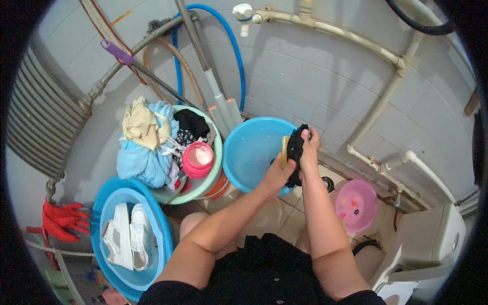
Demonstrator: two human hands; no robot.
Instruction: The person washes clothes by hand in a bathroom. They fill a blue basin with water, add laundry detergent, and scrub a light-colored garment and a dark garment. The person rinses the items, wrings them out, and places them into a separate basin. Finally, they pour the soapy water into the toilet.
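Over the right rim of a blue basin (239, 173) of water, my two hands meet. My left hand (278, 173) is closed round a flat yellowish bar (284, 147) that looks like soap, pressed to a bunched black lacy cloth (296, 152). On the cloth's other side, my right hand (309, 155) grips it, fingers pointing up. Which garment the cloth is cannot be made out.
Left of the basin, a pale green tub (216, 152) holds clothes and a pink jar (197, 159) of white powder. White shoes (119, 239) lie in stacked blue basins (99, 218). A pink basin (373, 203), toilet (427, 239), tap (245, 18) and pipes stand around.
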